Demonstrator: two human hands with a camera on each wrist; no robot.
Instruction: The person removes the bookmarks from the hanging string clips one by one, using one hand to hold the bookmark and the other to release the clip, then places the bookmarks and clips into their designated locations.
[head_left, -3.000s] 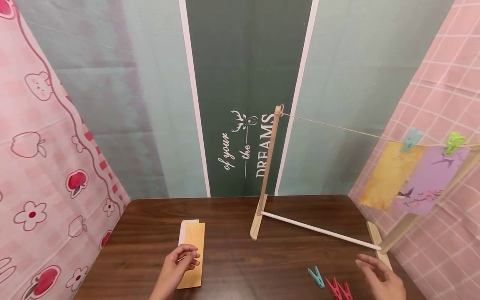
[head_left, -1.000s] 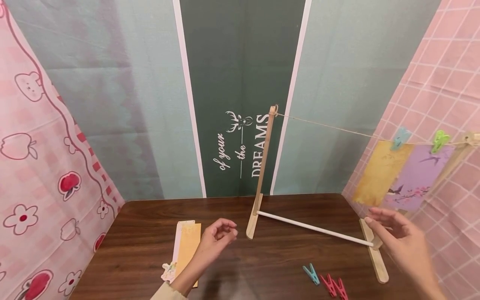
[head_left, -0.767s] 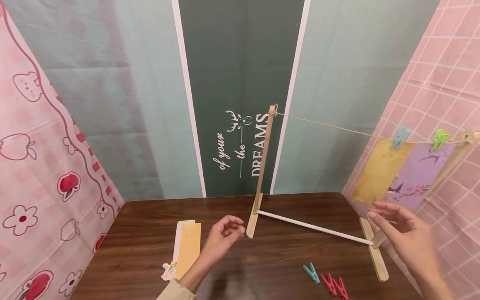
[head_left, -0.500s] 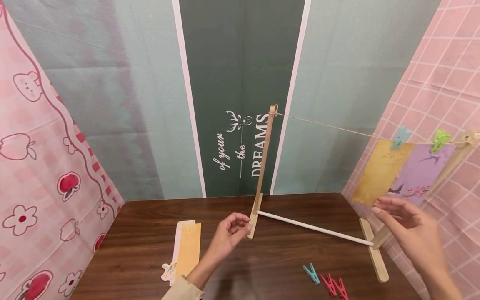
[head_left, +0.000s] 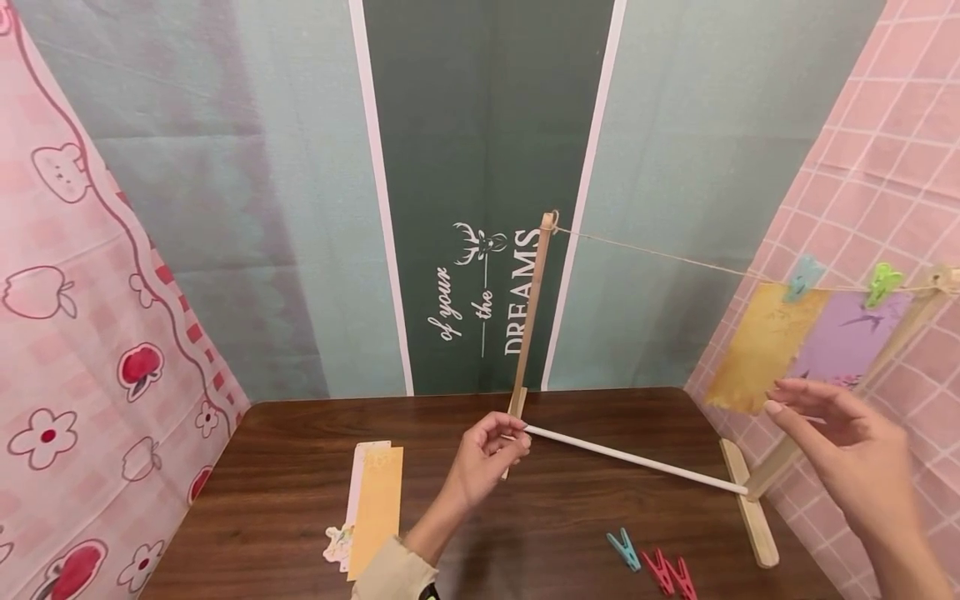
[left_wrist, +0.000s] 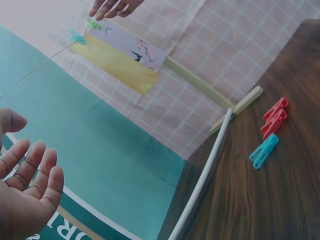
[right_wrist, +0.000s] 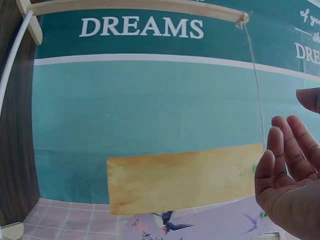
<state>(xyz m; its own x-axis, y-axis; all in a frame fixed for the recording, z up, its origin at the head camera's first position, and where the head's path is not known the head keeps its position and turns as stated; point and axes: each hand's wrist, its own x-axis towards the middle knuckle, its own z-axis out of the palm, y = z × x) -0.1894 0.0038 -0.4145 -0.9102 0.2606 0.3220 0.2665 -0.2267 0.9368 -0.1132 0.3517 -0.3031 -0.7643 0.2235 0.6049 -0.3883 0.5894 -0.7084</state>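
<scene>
My left hand [head_left: 483,458] hovers in front of the foot of the stand's left post [head_left: 534,308], fingers loosely curled and thumb apart. Nothing lies in it, as the left wrist view of the hand [left_wrist: 30,185] confirms. Raised at the right, my right hand [head_left: 855,450] is also without anything in it and partly covers the hanging cards in the head view. On the string [head_left: 660,254], a light blue clothespin [head_left: 804,279] holds a yellow card [head_left: 765,346]. Beside it, a green clothespin [head_left: 885,285] holds a purple card [head_left: 847,329] with birds and blossoms.
On the brown table [head_left: 277,500] lies a yellow card [head_left: 378,508], partly over a pale card [head_left: 358,475] with a cut-out decorated end. One blue clothespin [head_left: 624,550] and two red clothespins [head_left: 658,571] lie at front right. A white rod [head_left: 637,458] joins the stand's feet.
From over the cards on the table, my left hand has moved right to the left post. My right hand has risen from near the loose clothespins to the hanging cards. The view shifted slightly.
</scene>
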